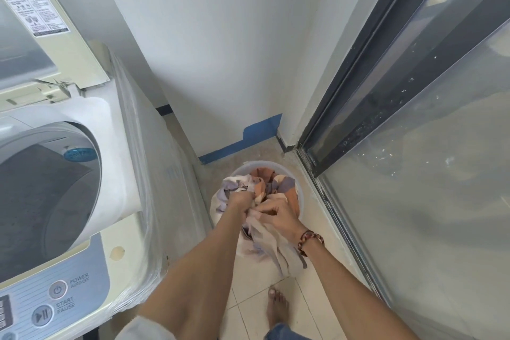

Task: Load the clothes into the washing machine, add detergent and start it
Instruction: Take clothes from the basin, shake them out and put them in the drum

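A round pale plastic basket [299, 188] stands on the floor between the washer and the glass door. It holds a bundle of clothes [276, 183] in orange, lilac and cream. My left hand [241, 201] grips the cloth at the basket's left side. My right hand [276, 214], with a bead bracelet on its wrist, pinches the cream fabric beside it. The top-loading washing machine [82, 201] stands at the left with its lid [36, 22] raised and its drum [41, 201] showing dark inside.
The machine's control panel [52, 303] with POWER and START/PAUSE buttons is at the lower left. A sliding glass door [414, 146] runs along the right. A white wall with blue tape [248, 135] closes the corner behind the basket. My bare foot [277, 309] is on the tiled floor.
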